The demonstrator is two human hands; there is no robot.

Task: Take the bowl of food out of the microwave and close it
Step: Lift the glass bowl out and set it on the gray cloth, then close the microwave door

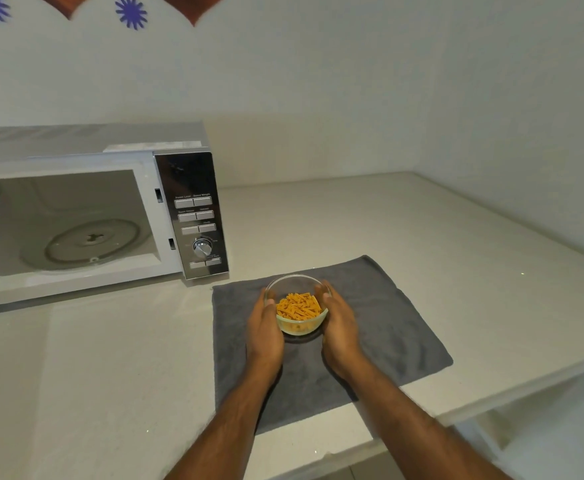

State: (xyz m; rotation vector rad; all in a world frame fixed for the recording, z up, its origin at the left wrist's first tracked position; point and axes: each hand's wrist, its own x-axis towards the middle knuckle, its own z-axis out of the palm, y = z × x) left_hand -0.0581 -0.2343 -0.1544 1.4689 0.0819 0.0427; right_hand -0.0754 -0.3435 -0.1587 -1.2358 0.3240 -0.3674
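A clear glass bowl point(296, 306) filled with orange pasta pieces rests on a grey towel point(380, 327). My left hand point(264, 329) cups its left side and my right hand point(340, 327) cups its right side. To the left stands a white microwave point(186, 216) with a dark control panel. Its cavity is exposed, showing the bare glass turntable point(91, 242). The door itself lies outside the frame on the left.
The pale countertop point(404, 230) runs to a wall corner behind and at the right. Its front edge point(491, 400) cuts diagonally at lower right, with a drop to the floor beyond. The towel lies close to that edge.
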